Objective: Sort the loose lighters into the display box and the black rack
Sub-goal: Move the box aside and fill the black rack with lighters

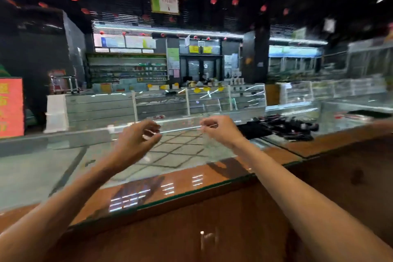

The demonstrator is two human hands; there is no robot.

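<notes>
A dark heap of loose lighters (pixel 282 128) is lying on the glass counter top (pixel 178 155) to the right, well blurred — black bodies with touches of red are all that can be told. The heap is sitting just beside the right hand (pixel 221 130), past its wrist, not touching it. Whether a display box or a black rack is part of that dark mass cannot be made out.

The right hand is hovering above the glass with its fingers curled in and its thumb and forefinger pinching together on something thin and pale, too smeared to name. The left hand (pixel 138 136) is hanging at the same height, well apart from the right, fingers loosely curled around a small pale, shiny blur — what it is cannot be told.

Both bare forearms are reaching out over the brown wooden counter edge (pixel 234 208). Beyond the glass, shop showcases (pixel 161 102) and shelves are standing in a dim hall.
</notes>
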